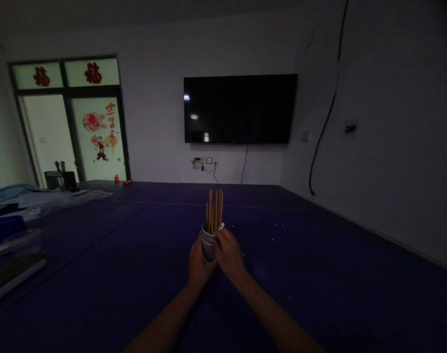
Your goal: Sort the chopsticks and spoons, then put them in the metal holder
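Held near mid-view: a grey cup (207, 249), about upright over the purple table (135, 255), thin sticks (216, 211) rising well above its rim. The left hand (198, 262) was curled round the cup's left side and low down, closed on it. The right hand (228, 250) was bent at the rim, right side — fingers partly curled, but whether they pinched the wall or the white handle (222, 226) just above them could not be told. Risk, as judged: tall sticks made the load top-heavy, so a slack left hold or a tug at the rim could tip it and spill them. Poor light hid much — the cup's base, whether it touched the table, most fingertips, the dark pieces (205, 219) at the rim's left
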{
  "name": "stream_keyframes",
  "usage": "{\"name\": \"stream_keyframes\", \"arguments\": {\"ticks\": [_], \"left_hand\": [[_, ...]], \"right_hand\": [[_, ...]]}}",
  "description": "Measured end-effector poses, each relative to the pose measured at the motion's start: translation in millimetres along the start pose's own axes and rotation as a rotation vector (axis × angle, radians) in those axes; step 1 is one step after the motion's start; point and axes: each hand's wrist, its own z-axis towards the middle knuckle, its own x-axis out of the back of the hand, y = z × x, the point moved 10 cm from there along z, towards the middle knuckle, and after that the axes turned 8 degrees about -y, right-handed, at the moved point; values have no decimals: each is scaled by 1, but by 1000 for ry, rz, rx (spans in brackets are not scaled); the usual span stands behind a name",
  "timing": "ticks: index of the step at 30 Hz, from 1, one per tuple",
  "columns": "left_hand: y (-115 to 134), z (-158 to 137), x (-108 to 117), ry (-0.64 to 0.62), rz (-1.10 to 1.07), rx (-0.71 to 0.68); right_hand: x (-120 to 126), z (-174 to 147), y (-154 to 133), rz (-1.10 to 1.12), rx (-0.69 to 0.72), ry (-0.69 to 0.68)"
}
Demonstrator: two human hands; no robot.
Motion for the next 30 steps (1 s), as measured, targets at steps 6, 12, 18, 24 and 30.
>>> {"name": "stream_keyframes", "arguments": {"ticks": [6,12,18,24,30], "left_hand": [[-34,9,40,210,22,136],[-70,21,86,364,228,259],[-97,28,108,423,263,321],[-113,32,112,410,271,374],[-121,33,109,382,278,379]], "right_hand": [[-18,-1,-17,72,63,5],[-56,-28,12,-96,20,-247],[-74,-36,33,-182,-100,-367],[-83,-36,24,-294,-71,-473],[-85,-35,23,-266,-68,-484]]}}
